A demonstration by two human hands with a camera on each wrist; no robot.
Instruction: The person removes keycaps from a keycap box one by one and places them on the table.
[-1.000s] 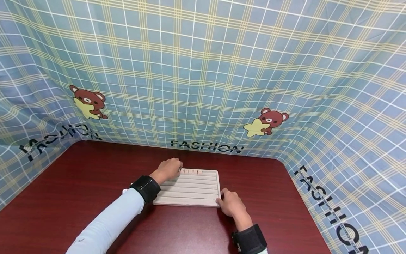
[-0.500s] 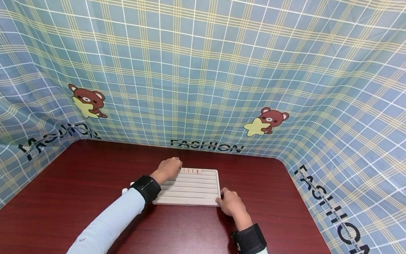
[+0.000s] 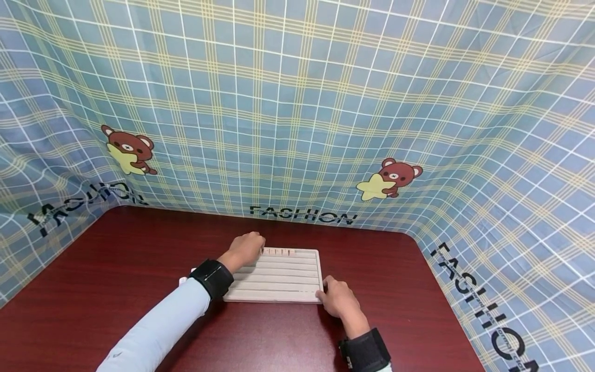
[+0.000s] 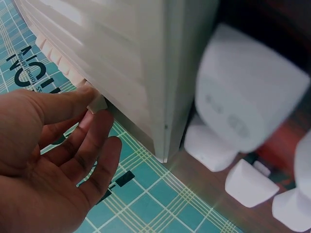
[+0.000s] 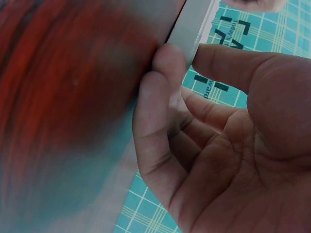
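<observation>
Across the top and both sides of the frame hangs a blue plaid cloth, above a dark red table filling the lower part, where a pale ridged tray lies just below center. At its lower right corner the right hand pinches the edge, while the left hand is at its upper left. White pieces sit right in the left wrist view, a row of blocks lines the tray's top, and left thumb and fingertip pinch one small pale block beside that row.
</observation>
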